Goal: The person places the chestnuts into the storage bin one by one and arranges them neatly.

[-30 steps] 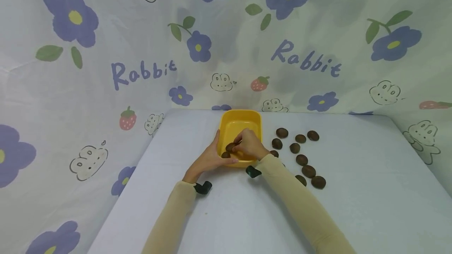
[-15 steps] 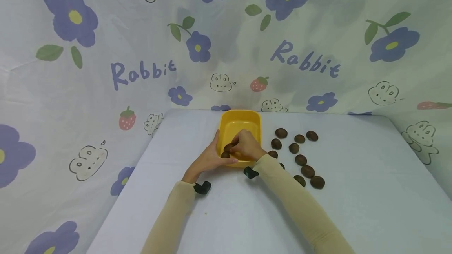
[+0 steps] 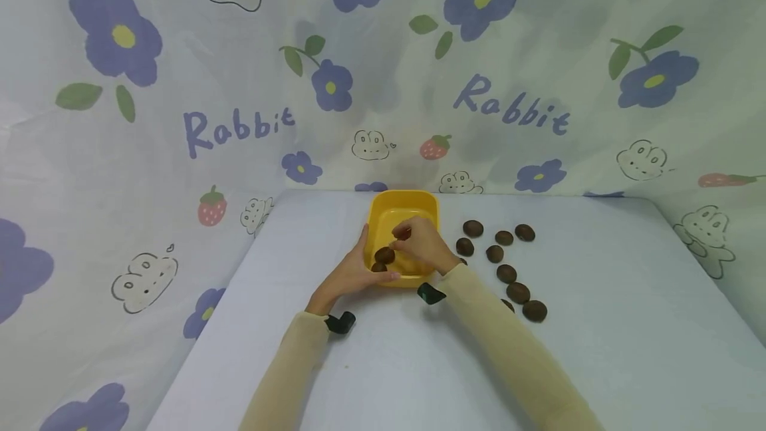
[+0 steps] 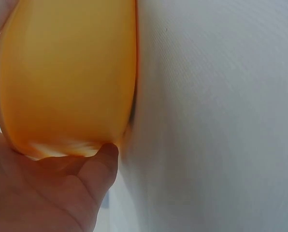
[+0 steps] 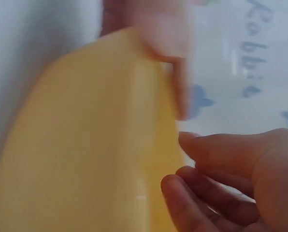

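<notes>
A yellow rectangular box (image 3: pixel 431 201) stands at the back of the table. My left hand (image 3: pixel 350 275) holds it at its near left corner, thumb along the near rim and fingers against the left wall; the left wrist view shows the thumb (image 4: pixel 103 166) at the box's edge. Inside, two brown, rounded, chestnut-like pieces lie in that corner, one piece (image 3: pixel 385 255) just behind the other piece (image 3: pixel 379 268). Over the box is my right hand (image 3: pixel 421 245), fingers bent, its tips just right of those pieces. The right wrist view shows a gap between thumb (image 5: pixel 221 150) and fingers, with nothing in it.
Several more brown pieces (image 3: pixel 506 274) lie scattered on the white table (image 3: pixel 598 351) to the right of the box; my right forearm (image 3: pixel 497 338) partly hides some. A patterned cloth (image 3: pixel 383 72) hangs behind and at the sides. Each wrist has a dark band.
My right hand has let go of the brown piece in the box and drawn slightly up and right from it. The left hand keeps its hold. The head view has tilted a little.
</notes>
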Tool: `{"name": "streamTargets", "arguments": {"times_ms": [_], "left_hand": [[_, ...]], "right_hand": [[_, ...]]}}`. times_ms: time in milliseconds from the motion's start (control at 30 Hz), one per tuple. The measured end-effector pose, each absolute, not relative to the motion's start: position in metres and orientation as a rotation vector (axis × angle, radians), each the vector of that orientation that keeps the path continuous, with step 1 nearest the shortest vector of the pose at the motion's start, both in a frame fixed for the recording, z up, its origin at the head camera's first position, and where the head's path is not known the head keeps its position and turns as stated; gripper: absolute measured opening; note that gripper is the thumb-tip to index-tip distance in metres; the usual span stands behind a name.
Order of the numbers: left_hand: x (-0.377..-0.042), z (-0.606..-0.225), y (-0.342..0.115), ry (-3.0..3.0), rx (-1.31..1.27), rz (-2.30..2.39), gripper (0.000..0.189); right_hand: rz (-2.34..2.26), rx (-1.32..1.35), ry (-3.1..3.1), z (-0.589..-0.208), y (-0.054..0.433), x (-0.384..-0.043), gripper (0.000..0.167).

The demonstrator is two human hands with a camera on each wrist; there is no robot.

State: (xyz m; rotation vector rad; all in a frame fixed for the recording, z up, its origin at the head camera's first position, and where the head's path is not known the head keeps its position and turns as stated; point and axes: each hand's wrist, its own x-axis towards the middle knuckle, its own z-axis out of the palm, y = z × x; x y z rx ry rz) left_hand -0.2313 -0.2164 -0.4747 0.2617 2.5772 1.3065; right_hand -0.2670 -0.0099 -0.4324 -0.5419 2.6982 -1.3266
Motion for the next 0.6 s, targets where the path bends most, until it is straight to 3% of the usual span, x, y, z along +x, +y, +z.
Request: {"name": "streamTargets", "arguments": {"times_ms": [300, 600], "left_hand": [[-0.236, -0.478, -0.216, 2.582, 0.291, 1.313, 0.145], [-0.231, -0.477, -0.218, 2.589, 0.283, 1.311, 0.145]], "right_hand": [[-1.507, -0.482, 2.799, -0.393, 0.068, -0.254, 0.027], [-1.681, -0.339, 2.955, -0.398, 0.160, -0.249, 0.030]]}}
